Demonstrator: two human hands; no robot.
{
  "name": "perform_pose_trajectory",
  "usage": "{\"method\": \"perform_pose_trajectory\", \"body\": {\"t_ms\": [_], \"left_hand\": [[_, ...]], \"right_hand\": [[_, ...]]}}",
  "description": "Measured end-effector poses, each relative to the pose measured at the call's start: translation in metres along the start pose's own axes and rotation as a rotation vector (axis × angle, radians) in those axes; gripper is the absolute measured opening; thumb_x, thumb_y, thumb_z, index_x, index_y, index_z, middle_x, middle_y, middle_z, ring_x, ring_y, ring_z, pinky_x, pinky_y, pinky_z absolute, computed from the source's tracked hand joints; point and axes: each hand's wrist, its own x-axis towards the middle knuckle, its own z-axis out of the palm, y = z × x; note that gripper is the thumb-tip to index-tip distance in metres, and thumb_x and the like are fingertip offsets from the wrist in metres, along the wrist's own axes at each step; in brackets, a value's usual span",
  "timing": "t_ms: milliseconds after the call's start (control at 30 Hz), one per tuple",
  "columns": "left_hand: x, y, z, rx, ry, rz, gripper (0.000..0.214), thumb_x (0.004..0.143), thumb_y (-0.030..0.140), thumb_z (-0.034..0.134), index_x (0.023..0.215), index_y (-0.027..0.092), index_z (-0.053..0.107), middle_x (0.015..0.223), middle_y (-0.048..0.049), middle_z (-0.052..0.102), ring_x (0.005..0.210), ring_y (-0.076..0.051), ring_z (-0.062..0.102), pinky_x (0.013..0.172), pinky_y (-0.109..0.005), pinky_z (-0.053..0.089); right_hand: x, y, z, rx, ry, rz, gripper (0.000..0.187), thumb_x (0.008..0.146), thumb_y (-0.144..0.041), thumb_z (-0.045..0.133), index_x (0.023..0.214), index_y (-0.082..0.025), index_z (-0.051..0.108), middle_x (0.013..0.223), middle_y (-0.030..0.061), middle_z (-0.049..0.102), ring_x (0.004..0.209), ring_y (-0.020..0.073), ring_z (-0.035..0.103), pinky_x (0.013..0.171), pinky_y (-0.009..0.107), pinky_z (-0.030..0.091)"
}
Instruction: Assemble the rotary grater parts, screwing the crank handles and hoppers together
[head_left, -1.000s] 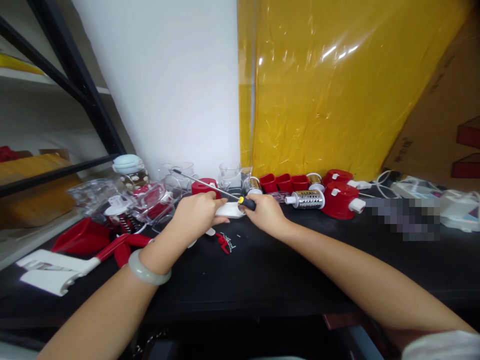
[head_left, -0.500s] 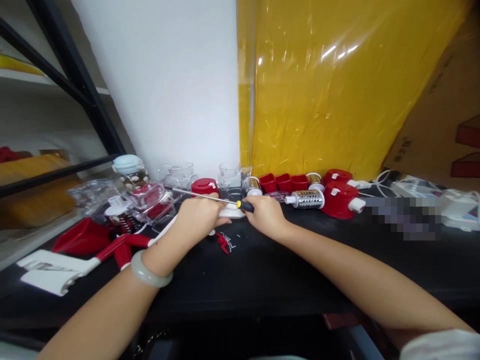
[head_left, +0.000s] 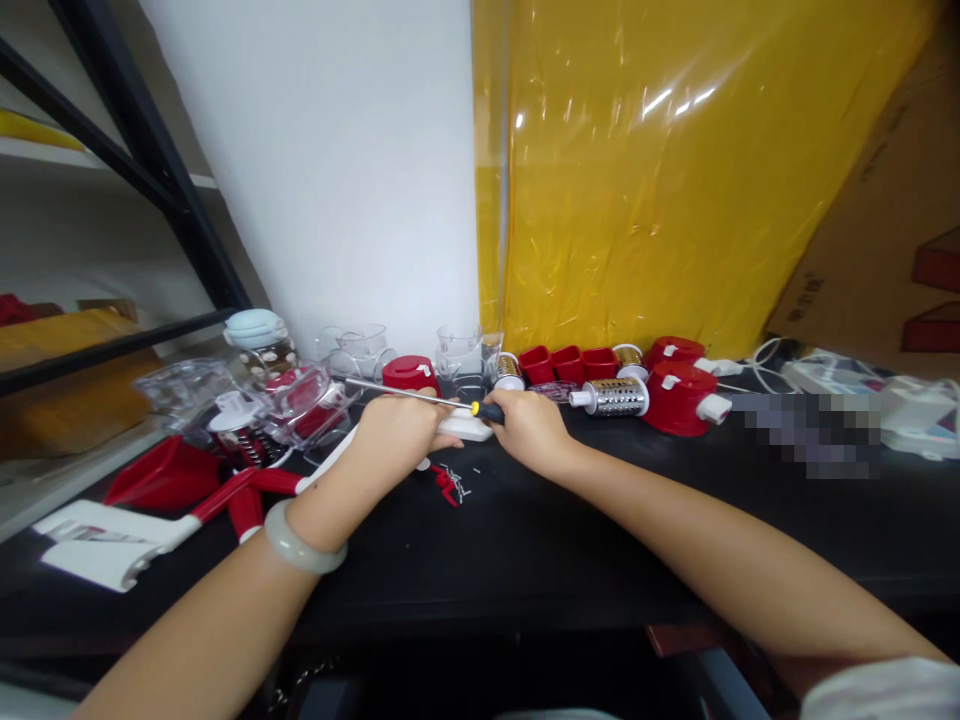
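My right hand [head_left: 534,432] is closed round the black and yellow handle of a screwdriver [head_left: 489,411]. The metal shaft points left and runs just over the knuckles of my left hand [head_left: 397,432]. That left hand is closed on a white plastic part [head_left: 466,426], whose right end shows between the two hands; the rest lies hidden behind the fingers. Below the hands, a small red plastic piece [head_left: 447,488] lies among several loose screws [head_left: 462,492] on the black table [head_left: 480,570].
To the left lie red and white handled plastic parts [head_left: 112,545] and clear plastic containers [head_left: 300,405]. Along the back stand red cups [head_left: 568,365], a metal grater drum [head_left: 611,398] and red bases [head_left: 681,402]. White devices [head_left: 919,415] with cables sit at the right.
Both hands keep nearly the same pose. The white part's visible end has shifted very slightly, and the screwdriver remains in my right hand.
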Motion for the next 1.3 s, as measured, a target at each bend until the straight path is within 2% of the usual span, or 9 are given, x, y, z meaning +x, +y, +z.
{"method": "perform_pose_trajectory", "body": {"t_ms": [233,433,567,667,800,900,1000,1100,1300], "left_hand": [[0.0,-0.001,0.0,-0.015,-0.009,-0.001,0.051,0.086,0.058,0.06,0.125,0.026,0.068,0.091,-0.0121,0.076,0.085,-0.032,0.072,0.067,-0.035,0.05],[-0.001,-0.007,-0.003,-0.037,0.049,0.009,0.055,0.085,0.062,0.06,0.126,0.025,0.067,0.097,-0.0113,0.075,0.085,-0.029,0.072,0.069,-0.033,0.051],[-0.001,-0.013,0.006,-0.113,0.106,0.052,0.056,0.085,0.06,0.061,0.126,0.022,0.067,0.108,-0.0094,0.074,0.1,-0.026,0.07,0.083,-0.031,0.051],[-0.001,-0.015,0.009,-0.132,0.113,0.049,0.051,0.087,0.055,0.062,0.125,0.02,0.068,0.108,-0.0083,0.075,0.106,-0.025,0.068,0.091,-0.03,0.049],[-0.001,-0.017,0.003,-0.078,0.078,0.015,0.044,0.087,0.052,0.064,0.118,0.021,0.068,0.107,-0.0094,0.073,0.102,-0.028,0.069,0.082,-0.033,0.051],[0.0,-0.022,0.0,-0.015,0.033,-0.062,0.045,0.085,0.055,0.063,0.11,0.018,0.068,0.103,-0.0117,0.07,0.091,-0.032,0.07,0.07,-0.036,0.05],[0.002,-0.03,0.002,-0.016,0.03,-0.149,0.049,0.088,0.059,0.057,0.107,0.015,0.066,0.101,-0.0148,0.068,0.088,-0.034,0.069,0.068,-0.039,0.049],[0.002,-0.034,0.005,-0.03,0.053,-0.221,0.056,0.089,0.064,0.049,0.112,0.015,0.064,0.1,-0.0162,0.066,0.084,-0.035,0.068,0.066,-0.041,0.049],[0.002,-0.031,0.002,-0.046,0.129,-0.232,0.054,0.094,0.06,0.041,0.12,0.016,0.058,0.102,-0.0155,0.064,0.086,-0.032,0.067,0.064,-0.037,0.047]], "right_hand": [[0.003,0.008,0.004,0.079,0.01,-0.009,0.019,0.085,-0.03,0.063,0.101,-0.026,0.071,0.097,0.0056,0.075,0.089,0.0234,0.068,0.07,0.029,0.042],[0.004,0.013,0.003,0.198,0.052,-0.05,0.014,0.085,-0.03,0.064,0.096,-0.024,0.07,0.09,0.0031,0.074,0.085,0.0191,0.066,0.071,0.027,0.043],[0.004,0.015,0.004,0.274,0.089,-0.086,0.018,0.082,-0.022,0.063,0.099,-0.023,0.069,0.094,0.0023,0.074,0.088,0.0183,0.066,0.077,0.027,0.044],[0.004,0.017,0.005,0.318,0.093,-0.107,0.02,0.079,-0.018,0.064,0.097,-0.023,0.069,0.094,0.002,0.074,0.088,0.0189,0.067,0.078,0.027,0.045],[0.005,0.021,0.002,0.376,0.09,-0.116,0.019,0.081,-0.019,0.061,0.099,-0.02,0.067,0.093,0.0041,0.073,0.088,0.0189,0.066,0.08,0.028,0.045],[0.004,0.026,-0.003,0.429,0.011,-0.168,0.014,0.085,-0.024,0.059,0.094,-0.017,0.067,0.088,0.004,0.071,0.083,0.017,0.064,0.077,0.027,0.045],[0.002,0.031,-0.004,0.474,-0.165,-0.267,0.013,0.084,-0.029,0.063,0.085,-0.017,0.069,0.079,0.0005,0.07,0.075,0.0143,0.063,0.071,0.024,0.045],[0.0,0.034,0.003,0.49,-0.309,-0.333,0.014,0.082,-0.031,0.067,0.081,-0.017,0.07,0.075,-0.0012,0.069,0.068,0.0126,0.06,0.067,0.023,0.044],[-0.002,0.033,0.019,0.488,-0.382,-0.33,0.02,0.083,-0.035,0.068,0.075,-0.016,0.068,0.065,-0.0025,0.063,0.061,0.0114,0.055,0.061,0.023,0.039]]}}
